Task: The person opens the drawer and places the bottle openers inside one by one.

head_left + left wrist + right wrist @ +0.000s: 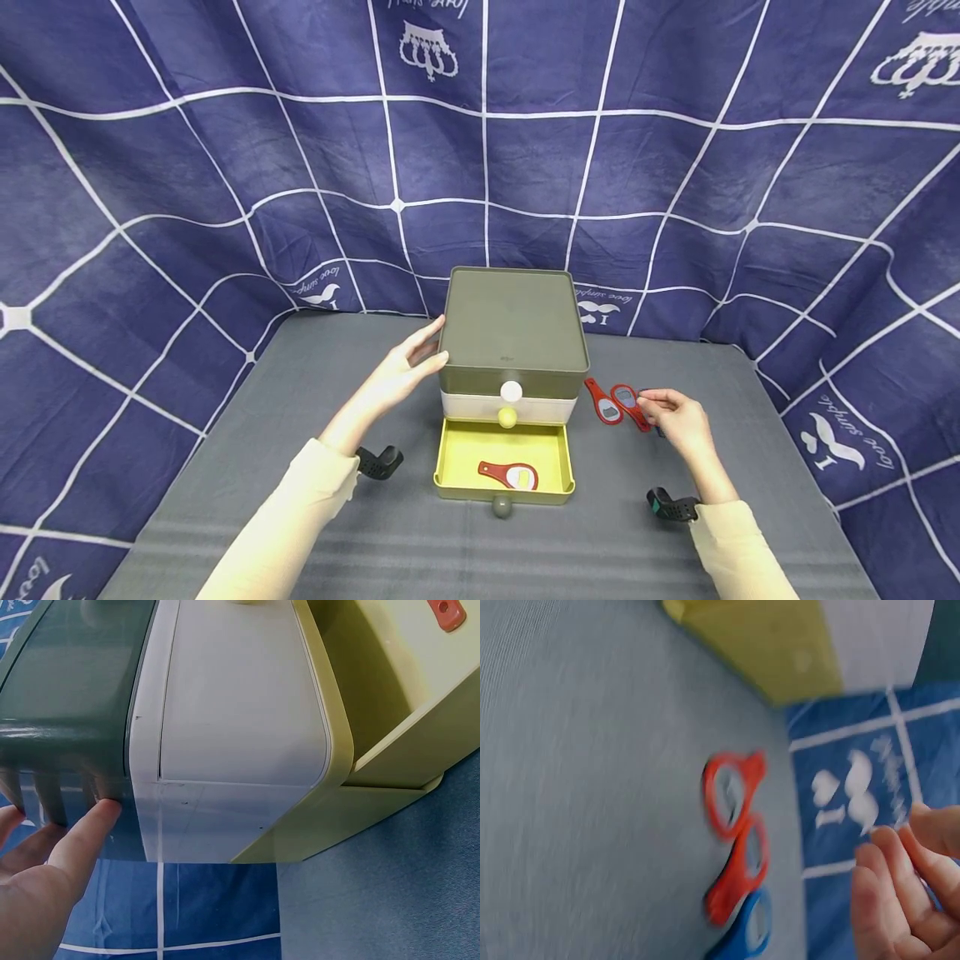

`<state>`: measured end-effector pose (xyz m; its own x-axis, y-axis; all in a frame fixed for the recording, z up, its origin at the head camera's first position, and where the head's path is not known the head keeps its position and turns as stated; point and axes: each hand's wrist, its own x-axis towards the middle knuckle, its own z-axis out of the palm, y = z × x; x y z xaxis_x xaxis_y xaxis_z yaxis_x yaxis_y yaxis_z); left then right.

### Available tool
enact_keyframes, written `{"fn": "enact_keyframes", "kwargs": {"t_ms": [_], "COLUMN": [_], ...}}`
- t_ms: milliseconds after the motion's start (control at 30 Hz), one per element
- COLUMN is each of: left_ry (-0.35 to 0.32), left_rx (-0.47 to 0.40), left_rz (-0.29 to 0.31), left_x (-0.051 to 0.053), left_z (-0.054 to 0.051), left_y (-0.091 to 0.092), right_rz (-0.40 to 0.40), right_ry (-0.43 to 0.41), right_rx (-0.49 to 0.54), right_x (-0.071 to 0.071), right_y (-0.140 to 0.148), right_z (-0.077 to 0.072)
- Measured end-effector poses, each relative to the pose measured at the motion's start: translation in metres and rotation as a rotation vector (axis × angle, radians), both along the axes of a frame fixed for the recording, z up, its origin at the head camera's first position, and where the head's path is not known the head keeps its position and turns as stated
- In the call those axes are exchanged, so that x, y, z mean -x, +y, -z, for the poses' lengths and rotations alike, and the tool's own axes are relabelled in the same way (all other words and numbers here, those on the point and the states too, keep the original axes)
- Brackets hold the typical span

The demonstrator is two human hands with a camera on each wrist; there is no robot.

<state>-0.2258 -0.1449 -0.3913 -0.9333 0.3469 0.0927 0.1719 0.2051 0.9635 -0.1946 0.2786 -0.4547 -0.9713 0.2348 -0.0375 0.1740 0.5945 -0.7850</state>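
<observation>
My left hand [397, 375] touches the left side of a stacked drawer box [513, 321], fingertips and thumb against its dark green top tier [75, 682]. The yellow bottom drawer [461, 450] is pulled out, and inside it lies a red bottle opener [495, 472]. Over the table to the right of the box hovers my right hand [678, 421], its fingers loosely bent with nothing seen between them. Below and beside it lie two red bottle openers [606, 407] and a blue bottle opener [751, 926]; in the head view the hand partly covers the blue one.
The white middle drawer [472, 407] and the green top one look closed, with round knobs at their fronts. A grey cloth covers the table [360, 533]. Behind and at both sides hangs a blue curtain [315, 150] with white lines.
</observation>
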Motion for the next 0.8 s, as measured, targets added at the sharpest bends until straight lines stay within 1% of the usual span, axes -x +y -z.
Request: {"fn": "enact_keyframes", "kwargs": {"t_ms": [100,200,300,367,467,633,700,800], "left_ry": [0.002,0.005,0.006,0.005,0.001,0.0,0.0,-0.002], "left_rx": [0.004,0.005,0.003,0.001,-0.002,0.0,0.003,0.005], "left_rz": [-0.002,-0.004,-0.003,-0.001,-0.003,-0.006,-0.006,-0.006], "left_x": [0.0,0.0,0.0,0.0,0.0,0.0,0.001,0.001], "left_z": [0.0,0.0,0.001,0.001,0.001,0.001,0.001,0.0], "left_y": [0.0,0.0,0.0,0.0,0.001,0.0,0.0,0.0], "right_rz": [0.086,0.176,0.235,0.261,0.256,0.256,0.261,0.266], "right_ry": [0.022,0.034,0.035,0.02,-0.001,-0.036,-0.043,-0.031], "right_rx": [-0.019,0.004,0.013,0.016,-0.011,-0.092,-0.108,-0.111], "right_x": [0.003,0.005,0.006,0.006,0.005,0.007,0.008,0.009], "right_y": [0.013,0.022,0.029,0.033,0.037,0.037,0.036,0.034], "right_z": [0.01,0.021,0.03,0.035,0.039,0.049,0.054,0.06]}}
